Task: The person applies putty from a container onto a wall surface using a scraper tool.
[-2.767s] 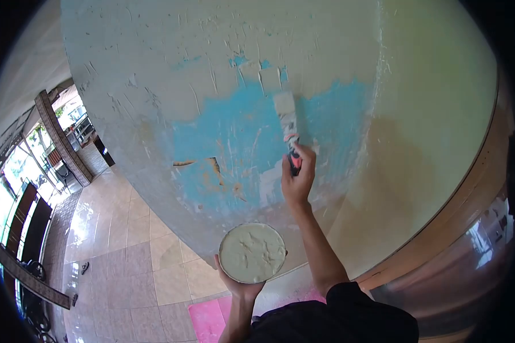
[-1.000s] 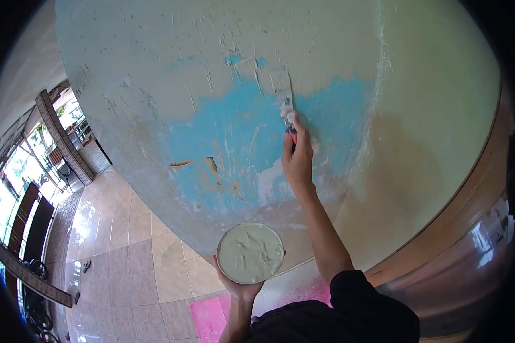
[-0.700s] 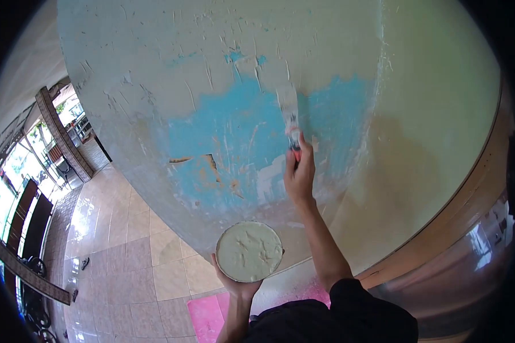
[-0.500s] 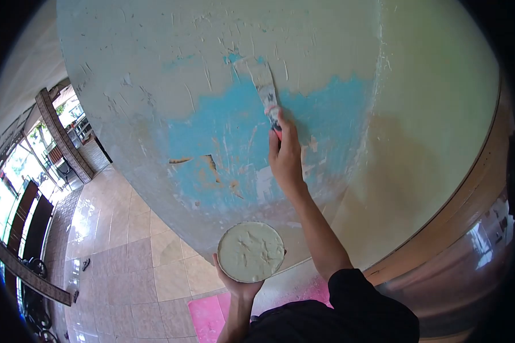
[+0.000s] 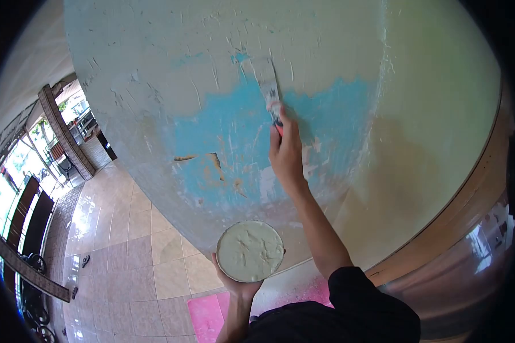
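Gripping putty knife [image 5: 264, 81], upper centre: right hand [image 5: 288, 154] | supporting round tub [image 5: 249, 221] from beneath, lower centre: left hand [image 5: 241, 287] | knife likely light, best held by handle [image 5: 279, 130]; tub probably heavier, best cradled underneath

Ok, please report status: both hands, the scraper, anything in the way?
Right hand gripping scraper, blade over upper edge of blue patch. Left hand holding tub of pale paste. Nothing visibly blocking scraper.

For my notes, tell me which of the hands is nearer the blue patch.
Right: the right hand is in front of the blue patch; the left hand is below it, supporting the container.
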A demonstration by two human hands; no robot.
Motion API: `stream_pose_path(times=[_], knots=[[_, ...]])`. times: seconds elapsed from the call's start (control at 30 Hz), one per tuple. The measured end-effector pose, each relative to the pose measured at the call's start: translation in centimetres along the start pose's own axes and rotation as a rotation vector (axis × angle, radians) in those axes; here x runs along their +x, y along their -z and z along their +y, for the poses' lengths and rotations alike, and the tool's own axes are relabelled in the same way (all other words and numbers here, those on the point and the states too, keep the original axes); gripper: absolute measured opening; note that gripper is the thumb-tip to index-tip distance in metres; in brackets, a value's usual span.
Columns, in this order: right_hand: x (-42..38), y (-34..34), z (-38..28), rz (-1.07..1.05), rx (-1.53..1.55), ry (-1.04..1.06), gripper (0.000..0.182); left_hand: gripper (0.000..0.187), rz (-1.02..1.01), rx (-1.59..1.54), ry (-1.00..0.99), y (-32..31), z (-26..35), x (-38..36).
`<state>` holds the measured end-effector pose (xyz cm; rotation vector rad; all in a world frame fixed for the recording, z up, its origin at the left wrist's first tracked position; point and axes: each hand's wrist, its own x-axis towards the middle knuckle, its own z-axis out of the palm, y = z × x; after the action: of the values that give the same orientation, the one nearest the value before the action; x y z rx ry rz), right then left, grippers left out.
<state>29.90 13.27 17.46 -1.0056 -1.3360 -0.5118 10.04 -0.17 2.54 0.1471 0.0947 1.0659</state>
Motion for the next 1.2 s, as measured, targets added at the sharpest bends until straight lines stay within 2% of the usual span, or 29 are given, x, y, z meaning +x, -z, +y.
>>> stream_pose_path(times=[0.1,0.17,0.27,0.37,0.43,0.5,0.67,0.8,0.87,0.93,1.0,1.1,1.17,1.2], knots=[[-5.2,-0.3,1.5,-0.017,-0.040,-0.021,0.048,0.080,-0.045,-0.015,-0.020,0.0,0.0,0.0],[-7.4,0.2,1.4,-0.050,-0.027,-0.064,0.048,0.081,-0.001,-0.019,-0.010,0.1,0.2,-0.3],[-5.5,0.3,0.6,0.002,0.018,-0.037,0.047,0.081,0.005,-0.007,-0.010,0.4,0.2,-0.1],[0.3,0.0,-1.3,-0.038,0.079,-0.052,0.048,0.082,0.001,-0.028,0.013,0.3,0.2,-0.1],[1.3,-0.8,-1.7,-0.026,0.034,-0.018,0.050,0.082,-0.024,-0.017,0.018,-0.4,0.1,-0.3],[0.7,-1.1,-1.6,-0.011,-0.011,0.020,0.053,0.082,-0.055,-0.005,0.024,-0.5,0.1,-0.4],[-6.9,-0.4,-0.5,-0.082,0.040,-0.112,0.053,0.082,0.030,-0.016,-0.002,0.1,0.2,-0.2],[-3.8,0.1,-0.9,0.022,0.013,0.024,0.052,0.081,-0.003,-0.024,0.010,0.5,0.3,-0.2],[0.1,-0.2,-1.8,0.021,0.025,0.051,0.051,0.081,0.027,0.005,0.009,0.1,0.2,-0.2],[0.9,-0.5,-2.1,0.020,0.037,0.079,0.050,0.081,0.008,-0.002,0.016,0.0,0.2,-0.2],[0.3,-1.1,-1.7,-0.023,-0.004,0.006,0.050,0.081,-0.013,-0.006,0.024,-0.1,0.2,-0.4],[-5.4,-0.9,0.1,-0.078,0.009,-0.093,0.049,0.081,-0.047,-0.043,0.010,-0.3,0.3,-0.3],[-7.0,-0.1,-0.1,-0.095,0.031,-0.125,0.049,0.081,0.024,-0.071,-0.020,0.2,0.5,-0.6],[-7.1,0.0,-0.2,-0.107,0.056,-0.153,0.049,0.081,-0.028,-0.060,-0.009,0.0,0.6,-0.7]])
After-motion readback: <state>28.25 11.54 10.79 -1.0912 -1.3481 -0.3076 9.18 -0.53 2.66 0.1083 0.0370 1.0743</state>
